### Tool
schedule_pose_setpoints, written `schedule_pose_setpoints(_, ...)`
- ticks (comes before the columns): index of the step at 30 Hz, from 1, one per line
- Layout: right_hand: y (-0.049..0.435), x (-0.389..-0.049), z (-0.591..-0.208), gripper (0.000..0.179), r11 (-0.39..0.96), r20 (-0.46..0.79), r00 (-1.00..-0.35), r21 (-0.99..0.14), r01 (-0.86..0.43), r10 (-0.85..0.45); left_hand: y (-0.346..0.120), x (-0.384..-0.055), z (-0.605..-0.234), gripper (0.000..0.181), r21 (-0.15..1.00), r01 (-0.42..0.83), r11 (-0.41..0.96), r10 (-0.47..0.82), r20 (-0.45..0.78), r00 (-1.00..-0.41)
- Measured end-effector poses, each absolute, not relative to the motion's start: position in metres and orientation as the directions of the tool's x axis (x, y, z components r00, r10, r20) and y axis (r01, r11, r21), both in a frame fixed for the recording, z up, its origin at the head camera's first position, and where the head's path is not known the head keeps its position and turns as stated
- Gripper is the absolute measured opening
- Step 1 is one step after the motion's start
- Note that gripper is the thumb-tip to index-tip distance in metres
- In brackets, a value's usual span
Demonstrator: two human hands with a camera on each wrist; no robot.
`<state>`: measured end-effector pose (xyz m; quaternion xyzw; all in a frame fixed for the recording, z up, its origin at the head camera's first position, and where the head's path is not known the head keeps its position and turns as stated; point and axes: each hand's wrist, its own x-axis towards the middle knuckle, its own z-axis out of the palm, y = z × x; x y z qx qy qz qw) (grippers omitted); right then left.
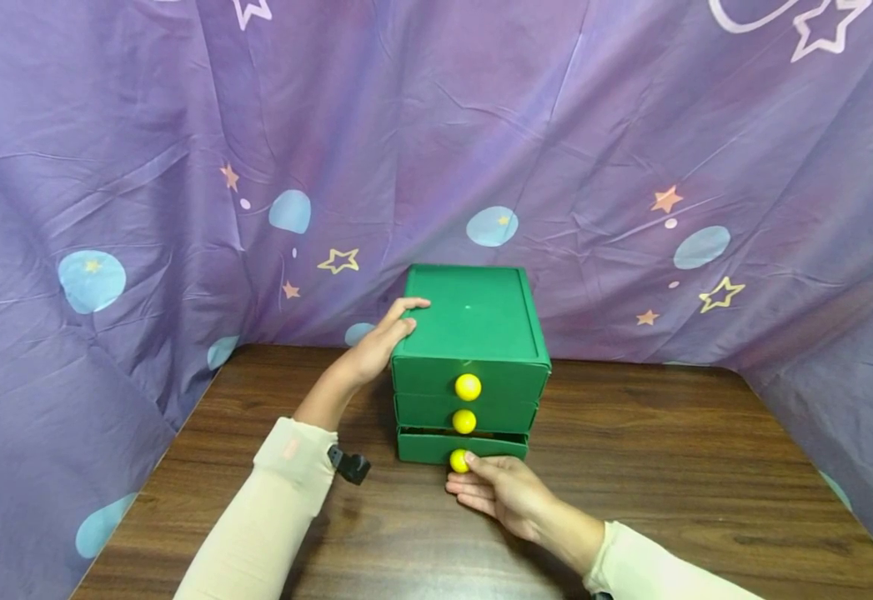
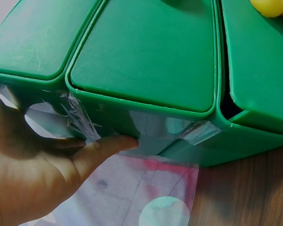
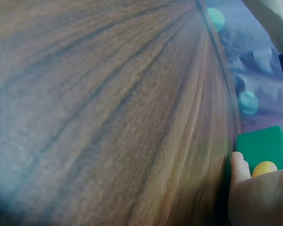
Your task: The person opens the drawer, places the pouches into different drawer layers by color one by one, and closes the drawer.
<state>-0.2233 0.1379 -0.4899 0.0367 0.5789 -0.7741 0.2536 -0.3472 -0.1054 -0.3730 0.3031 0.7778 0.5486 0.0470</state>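
A green drawer cabinet [image 1: 474, 321] stands on the table, with three drawers one above another. Each has a round yellow knob, such as the top knob [image 1: 468, 387] and the middle knob [image 1: 464, 422]. The bottom drawer [image 1: 423, 447] is pulled out a little, leaving a dark gap above its front. My right hand [image 1: 507, 494] pinches the bottom yellow knob [image 1: 459, 461], thumb against it and the other fingers beneath. On the cabinet's left side rests my left hand [image 1: 378, 346], its fingertips at the top edge. The left wrist view shows the left thumb [image 2: 115, 143] lying along the side.
The brown wooden table [image 1: 654, 467] extends on both sides of the cabinet. Behind it hangs a purple cloth [image 1: 436, 150] with stars and blue spots. Clear tape [image 2: 200, 133] runs along the cabinet's side. A black wrist device [image 1: 349, 465] is on the left sleeve.
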Motion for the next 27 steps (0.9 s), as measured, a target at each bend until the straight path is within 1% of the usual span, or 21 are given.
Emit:
schedule_pose_setpoints(12, 0.1372, -0.2314, -0.4923, 0.032, -0.212, -0.343, -0.876, -0.879, 0.426, -0.34, -0.105, -0.3465, -0.3726, 0.047, 0.878, 0.426, 0.217, 0.517, 0.266, -0.813)
schedule_pose_setpoints(27, 0.1376, -0.2325, -0.4903, 0.032, -0.212, -0.337, -0.877, -0.882, 0.422, -0.342, -0.1049, -0.3469, -0.3735, 0.047, 0.88, 0.42, 0.222, 0.513, 0.261, -0.818)
